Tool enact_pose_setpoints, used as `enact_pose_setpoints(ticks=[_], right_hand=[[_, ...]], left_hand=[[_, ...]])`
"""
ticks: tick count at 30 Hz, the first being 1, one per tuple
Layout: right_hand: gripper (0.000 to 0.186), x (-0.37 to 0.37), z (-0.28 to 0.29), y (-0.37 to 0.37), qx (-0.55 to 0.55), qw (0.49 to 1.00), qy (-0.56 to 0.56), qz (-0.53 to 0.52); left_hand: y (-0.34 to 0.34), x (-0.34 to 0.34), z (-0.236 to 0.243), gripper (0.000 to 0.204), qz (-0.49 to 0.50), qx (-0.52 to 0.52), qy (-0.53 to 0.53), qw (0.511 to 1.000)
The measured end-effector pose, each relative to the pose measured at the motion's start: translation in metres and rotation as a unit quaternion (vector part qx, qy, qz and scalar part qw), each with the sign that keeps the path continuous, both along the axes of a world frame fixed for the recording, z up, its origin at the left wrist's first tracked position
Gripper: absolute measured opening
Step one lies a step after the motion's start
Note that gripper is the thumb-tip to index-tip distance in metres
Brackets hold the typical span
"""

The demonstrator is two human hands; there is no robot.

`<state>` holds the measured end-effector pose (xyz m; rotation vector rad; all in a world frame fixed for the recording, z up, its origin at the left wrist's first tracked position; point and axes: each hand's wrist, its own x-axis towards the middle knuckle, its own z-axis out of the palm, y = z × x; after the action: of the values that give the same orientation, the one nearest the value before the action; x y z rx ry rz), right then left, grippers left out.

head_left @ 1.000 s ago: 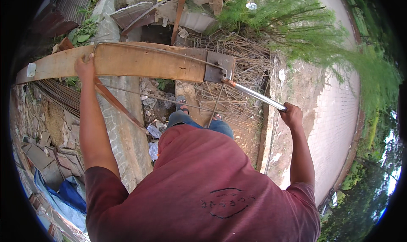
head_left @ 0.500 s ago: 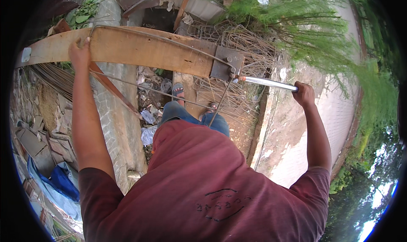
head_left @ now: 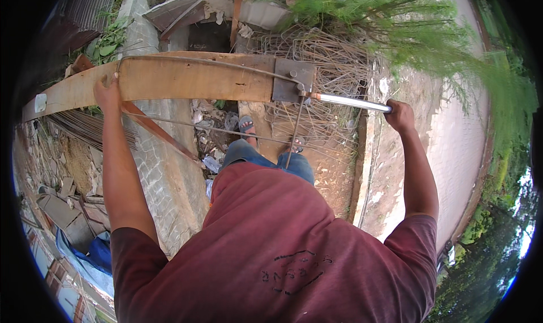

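A long wooden plank [head_left: 186,81] lies across in front of me, with a dark metal plate [head_left: 285,83] bearing short round pins at its right end. Along the plank runs a thin bent steel rod [head_left: 215,62], its left corner at my left hand [head_left: 107,91], whose fingers are closed round it. Past the pins, the rod turns toward my body; another length of it slants below the plank. My right hand [head_left: 400,115] is wrapped round the end of a shiny bending lever [head_left: 353,102], whose rusty head meets the rod beside the pins.
A heap of bent steel bars [head_left: 322,51] lies beyond the plate, under feathery green branches [head_left: 384,18]. Straight bars [head_left: 90,128] are bundled at left, near a low stone wall [head_left: 150,148]. Rubbish lies by my sandalled feet [head_left: 247,126]. Blue sheeting [head_left: 99,255] sits lower left.
The view has tilted, so the plank's left end appears lower. Both hands keep their holds; the lever has swung slightly toward me relative to the plank.
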<state>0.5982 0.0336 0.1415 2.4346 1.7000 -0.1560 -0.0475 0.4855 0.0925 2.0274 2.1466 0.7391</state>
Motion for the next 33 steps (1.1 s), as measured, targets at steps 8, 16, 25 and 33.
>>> enact_pose_setpoints(ticks=[8, 16, 25, 33], right_hand=[[0.03, -0.124, 0.008, -0.08, 0.013, 0.944, 0.236, -0.231], [0.025, -0.234, -0.024, -0.025, 0.175, 0.782, 0.494, -0.336], [0.021, -0.28, -0.043, -0.059, 0.169, 0.721, 0.565, -0.364], [0.017, -0.301, -0.036, -0.075, 0.149, 0.691, 0.592, -0.387]], left_hand=[[0.005, -0.008, -0.009, 0.052, -0.031, 0.022, -0.008, 0.999], [0.009, -0.006, -0.011, 0.052, -0.023, 0.019, 0.01, 0.999], [0.0, 0.001, -0.003, 0.053, -0.029, 0.013, -0.002, 1.0], [-0.003, -0.006, -0.002, 0.052, -0.024, 0.013, 0.029, 0.999]])
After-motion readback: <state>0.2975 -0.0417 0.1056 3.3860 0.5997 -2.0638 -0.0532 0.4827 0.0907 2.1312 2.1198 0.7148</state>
